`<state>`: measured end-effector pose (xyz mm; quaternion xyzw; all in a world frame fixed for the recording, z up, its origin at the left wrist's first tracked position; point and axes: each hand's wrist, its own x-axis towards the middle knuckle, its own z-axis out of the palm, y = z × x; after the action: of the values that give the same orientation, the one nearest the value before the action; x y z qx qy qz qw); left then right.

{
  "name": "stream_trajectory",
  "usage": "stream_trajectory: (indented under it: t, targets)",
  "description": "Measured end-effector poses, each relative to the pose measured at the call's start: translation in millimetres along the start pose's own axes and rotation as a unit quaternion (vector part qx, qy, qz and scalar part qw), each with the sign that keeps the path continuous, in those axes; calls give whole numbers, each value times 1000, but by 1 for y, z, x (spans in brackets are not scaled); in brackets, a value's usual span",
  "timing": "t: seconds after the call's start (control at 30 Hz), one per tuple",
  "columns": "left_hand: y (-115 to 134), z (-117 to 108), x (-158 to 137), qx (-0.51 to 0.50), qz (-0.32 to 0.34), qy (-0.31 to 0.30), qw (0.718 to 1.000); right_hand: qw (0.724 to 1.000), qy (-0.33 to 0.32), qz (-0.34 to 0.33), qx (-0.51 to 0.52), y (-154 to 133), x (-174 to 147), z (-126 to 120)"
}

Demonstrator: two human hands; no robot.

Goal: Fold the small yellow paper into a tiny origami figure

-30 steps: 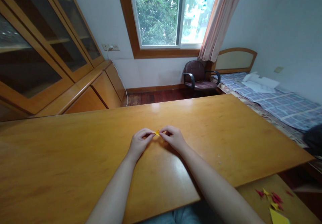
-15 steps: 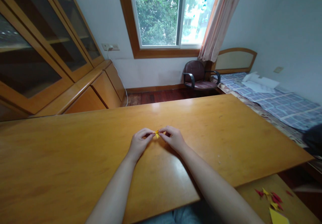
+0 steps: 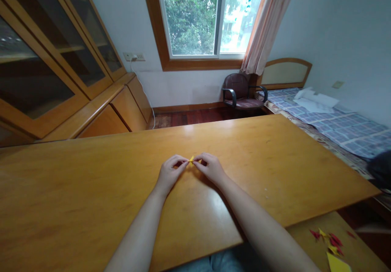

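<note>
Just above the wooden table (image 3: 100, 190), a small piece of folded yellow paper (image 3: 191, 160) is held between both hands. My left hand (image 3: 172, 170) pinches its left end between thumb and fingertips. On the opposite end, my right hand (image 3: 209, 167) closes in a matching pinch. Fingertips cover both ends of the paper, so its full shape is hidden; a thin yellow point sticks up in the middle.
On a lower surface at bottom right lie several small red and yellow folded papers (image 3: 332, 239) beside a yellow paper sheet (image 3: 337, 262). Beyond the table stand an office chair (image 3: 240, 91), a bed (image 3: 345, 129) and a glass-door cabinet (image 3: 61, 60).
The yellow paper has turned or shifted shape slightly between the fingertips: its lower point is less visible and an upper one shows more. Both hands stay in nearly the same place.
</note>
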<state>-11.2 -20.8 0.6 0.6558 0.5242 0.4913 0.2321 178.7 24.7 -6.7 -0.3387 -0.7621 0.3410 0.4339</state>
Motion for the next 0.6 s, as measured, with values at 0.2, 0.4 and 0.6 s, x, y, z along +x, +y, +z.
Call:
stream_trajectory:
  t: [0.2, 0.4, 0.6]
  targets:
    - [-1, -1, -2, -3, -8, 2, 1000, 1000, -5, 0, 1, 2, 0, 1]
    - [-1, 0, -1, -4, -8, -2, 1000, 1000, -8, -9, 1, 4, 0, 1]
    - [-1, -1, -2, -4, -3, -4, 1000, 1000, -7, 0, -1, 1, 0, 0]
